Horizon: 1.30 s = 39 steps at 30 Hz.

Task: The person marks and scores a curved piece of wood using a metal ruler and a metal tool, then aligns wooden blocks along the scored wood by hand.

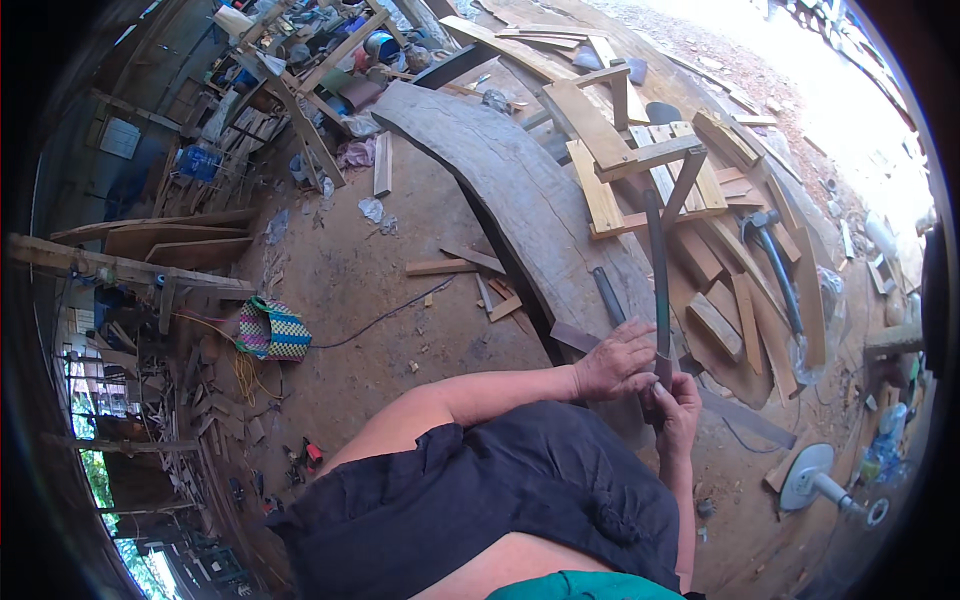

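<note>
My left hand [612, 362] is closed, its fingers bent around the lower part of a long, narrow dark blade [656, 265] that points away from me. Just below it, my right hand [679, 408] grips the near end of the same blade, thumb uppermost. The fingers hide how that end is shaped. A brown wood strip [574, 338] juts out left of my left hand; I cannot tell whether the hand touches it. Beyond lies a short dark flat tool [607, 294] on a long, weathered wooden slab [470, 150]. A grey flat strip [750, 418] extends right of my right hand.
A small wooden frame [640, 155] stands on the slab's right side among loose boards. A blue-handled hammer [780, 265] lies further right. A white pedestal-like object [812, 480] sits at lower right. A checkered woven bag [275, 330] and a dark cord [385, 318] lie left.
</note>
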Motion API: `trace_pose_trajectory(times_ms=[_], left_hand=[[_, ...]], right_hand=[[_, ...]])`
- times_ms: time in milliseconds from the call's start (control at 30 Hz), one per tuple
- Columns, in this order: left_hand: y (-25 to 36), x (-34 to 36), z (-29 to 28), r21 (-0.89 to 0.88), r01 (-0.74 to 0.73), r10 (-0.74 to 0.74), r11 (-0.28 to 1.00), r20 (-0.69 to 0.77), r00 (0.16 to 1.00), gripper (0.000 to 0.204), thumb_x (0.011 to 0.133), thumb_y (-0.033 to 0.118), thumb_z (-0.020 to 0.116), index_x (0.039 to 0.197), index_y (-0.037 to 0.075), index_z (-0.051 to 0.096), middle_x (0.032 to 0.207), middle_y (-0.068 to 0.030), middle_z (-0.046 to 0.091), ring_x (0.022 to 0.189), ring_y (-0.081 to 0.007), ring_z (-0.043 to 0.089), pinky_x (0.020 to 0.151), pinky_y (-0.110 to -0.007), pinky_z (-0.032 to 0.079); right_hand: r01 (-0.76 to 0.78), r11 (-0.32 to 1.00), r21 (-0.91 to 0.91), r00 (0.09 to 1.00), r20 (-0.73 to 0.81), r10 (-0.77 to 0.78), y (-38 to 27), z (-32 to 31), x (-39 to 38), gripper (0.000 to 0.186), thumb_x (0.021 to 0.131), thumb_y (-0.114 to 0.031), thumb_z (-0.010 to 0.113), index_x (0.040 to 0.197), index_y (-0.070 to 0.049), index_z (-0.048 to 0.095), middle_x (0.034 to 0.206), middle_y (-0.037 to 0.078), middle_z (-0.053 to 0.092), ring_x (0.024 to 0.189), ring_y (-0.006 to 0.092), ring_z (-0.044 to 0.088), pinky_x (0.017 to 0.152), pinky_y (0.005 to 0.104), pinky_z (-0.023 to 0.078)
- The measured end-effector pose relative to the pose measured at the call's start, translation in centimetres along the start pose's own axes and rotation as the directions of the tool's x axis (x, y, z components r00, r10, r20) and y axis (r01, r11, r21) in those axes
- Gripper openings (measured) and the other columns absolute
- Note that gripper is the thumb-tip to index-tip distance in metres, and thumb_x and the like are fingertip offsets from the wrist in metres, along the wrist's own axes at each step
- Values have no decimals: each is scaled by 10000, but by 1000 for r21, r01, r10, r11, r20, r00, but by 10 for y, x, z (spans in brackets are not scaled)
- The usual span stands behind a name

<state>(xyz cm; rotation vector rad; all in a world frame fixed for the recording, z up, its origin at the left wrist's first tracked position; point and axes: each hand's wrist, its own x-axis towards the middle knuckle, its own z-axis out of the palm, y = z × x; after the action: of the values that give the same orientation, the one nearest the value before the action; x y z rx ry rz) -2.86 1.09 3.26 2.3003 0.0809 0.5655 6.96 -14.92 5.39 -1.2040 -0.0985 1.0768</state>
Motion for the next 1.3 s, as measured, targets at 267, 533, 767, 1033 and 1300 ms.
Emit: trace_pose_trajectory(times_ms=[267, 533, 767, 1033, 1300], left_hand=[[2, -3, 4, -159, 33, -36, 987, -13, 999, 321, 921, 323, 555, 937, 2, 563, 992, -178, 573, 1143, -414, 497, 1018, -470, 374], [-1, -1, 8, -290, 92, -118, 953, -75, 990, 263, 888, 253, 613, 921, -1, 552, 1008, -220, 540, 1066, -411, 525, 887, -425, 449], [16, 20, 1, -359, 118, -128, 926, -4, 992, 114, 820, 113, 643, 811, 14, 587, 830, -126, 551, 885, -310, 538, 790, -386, 429], [41, 30, -2, -392, 225, -207, 892, 87, 974, 93, 851, 106, 615, 889, 39, 667, 853, -62, 611, 855, -216, 546, 777, -323, 430], [42, 27, 11, -469, 364, -265, 805, 266, 927, 117, 885, 117, 615, 946, 27, 660, 904, -70, 607, 848, -170, 556, 770, -295, 445]], right_hand=[[66, 998, -6, 997, -26, -67, 9, 3, 2, 136, 835, -65, 659, 941, -72, 575, 744, -8, 619, 579, 45, 536, 490, 175, 373], [83, 995, -46, 996, -29, -84, 3, 7, 2, 128, 840, -79, 661, 937, -70, 578, 748, -8, 622, 573, 38, 529, 480, 178, 365], [106, 989, -101, 989, -94, -116, -3, 4, -6, 144, 845, -88, 674, 951, -43, 587, 761, -15, 591, 630, 46, 519, 546, 197, 398], [245, 967, -72, 966, -60, -250, 7, -2, -9, 160, 820, -99, 690, 928, -37, 589, 790, -18, 586, 714, 47, 540, 638, 217, 443], [131, 979, 158, 990, -65, -122, 6, -10, -35, 161, 932, -143, 571, 1060, -47, 552, 840, 27, 631, 697, 91, 624, 550, 215, 467]])
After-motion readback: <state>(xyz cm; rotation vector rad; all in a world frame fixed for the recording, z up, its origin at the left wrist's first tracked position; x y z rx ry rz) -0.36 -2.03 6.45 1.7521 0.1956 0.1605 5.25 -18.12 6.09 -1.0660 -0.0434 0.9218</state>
